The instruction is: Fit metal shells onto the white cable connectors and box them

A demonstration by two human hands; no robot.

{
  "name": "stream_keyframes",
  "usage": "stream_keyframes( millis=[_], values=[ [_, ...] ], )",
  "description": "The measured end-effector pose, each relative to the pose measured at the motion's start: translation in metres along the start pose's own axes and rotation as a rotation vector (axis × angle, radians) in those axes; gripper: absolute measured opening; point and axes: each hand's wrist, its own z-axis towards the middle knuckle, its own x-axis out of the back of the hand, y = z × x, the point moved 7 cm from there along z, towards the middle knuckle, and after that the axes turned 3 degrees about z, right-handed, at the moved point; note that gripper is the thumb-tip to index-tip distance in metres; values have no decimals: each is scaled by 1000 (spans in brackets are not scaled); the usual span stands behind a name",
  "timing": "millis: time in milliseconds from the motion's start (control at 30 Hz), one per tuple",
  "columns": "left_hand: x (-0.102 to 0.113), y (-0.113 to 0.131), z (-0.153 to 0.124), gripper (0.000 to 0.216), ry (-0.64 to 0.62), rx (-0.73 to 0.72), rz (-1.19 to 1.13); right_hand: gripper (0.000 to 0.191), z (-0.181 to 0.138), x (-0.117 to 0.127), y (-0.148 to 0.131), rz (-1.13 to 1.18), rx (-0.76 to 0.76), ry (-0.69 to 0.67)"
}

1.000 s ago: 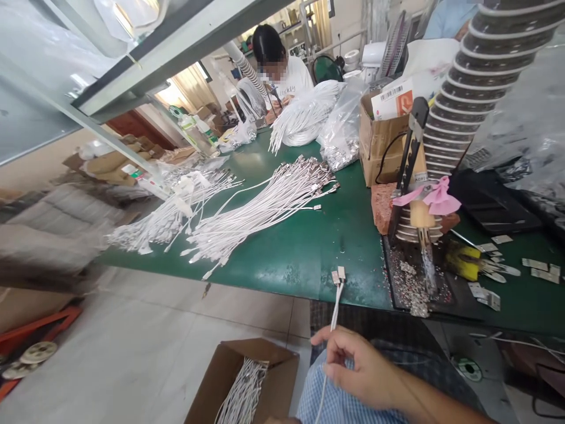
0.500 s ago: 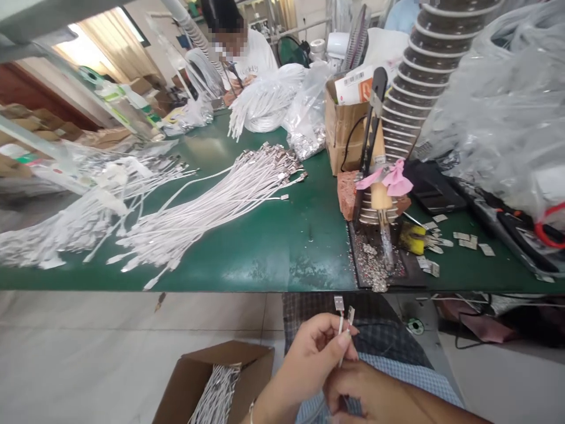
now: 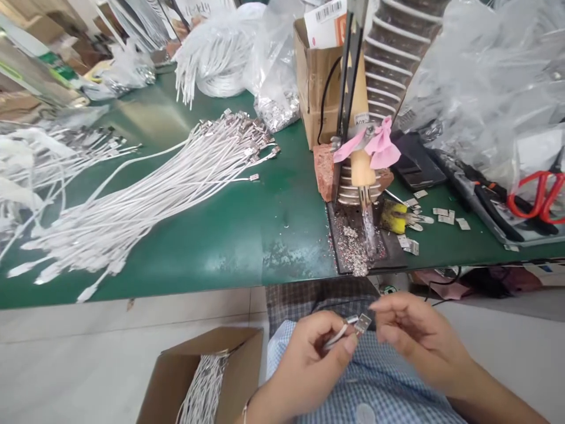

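Observation:
My left hand (image 3: 309, 359) pinches two thin white cables (image 3: 336, 337) near their metal connector ends (image 3: 361, 322), low in the view over my lap. My right hand (image 3: 419, 338) is just to the right, fingertips curled close to the connectors; I cannot tell whether they touch. On the green table (image 3: 247, 235) above lies a large bundle of white cables with metal ends (image 3: 168, 188). A soldering iron with a wooden handle (image 3: 362, 171) stands in a holder beside a brick (image 3: 324, 171), over a dark tray of solder scraps (image 3: 353, 247).
An open cardboard box of cables (image 3: 207, 377) stands on the floor at my left. Another cable pile (image 3: 39, 171) lies far left. A cardboard box (image 3: 315, 88), clear plastic bags (image 3: 481, 82), red-handled scissors (image 3: 536, 191) and small metal pieces (image 3: 441, 215) crowd the table's right side.
The view dropped and swung right. The cable ends went from pointing up to lying sideways in my left hand, and my right hand let go and moved off to the right.

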Motion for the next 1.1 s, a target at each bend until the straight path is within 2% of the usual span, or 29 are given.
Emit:
stream_keyframes(
  millis=[67,133,233,400,533,667,800,967,1100],
  values=[
    [0,1,1,24,-5,-3,79,23,6,-6,-11,-27,87,-20],
    [0,3,1,24,-3,-12,126,16,11,-10,-17,-51,127,-27],
    [0,6,1,23,1,-17,130,10,14,-11,-14,-21,102,-22],
    [0,12,5,22,24,-30,72,11,9,-5,-6,-1,62,-2],
    [-1,18,9,18,47,-52,116,11,8,-1,-7,-7,77,30],
    [3,29,11,11,103,-129,219,6,9,2,-12,-10,125,50],
    [3,44,13,12,121,-238,403,14,13,6,-18,23,178,56],
    [2,61,20,11,139,-336,449,21,17,21,-33,-110,345,209],
    [4,63,29,13,153,-311,407,23,18,18,-45,-287,467,207]
  ],
)
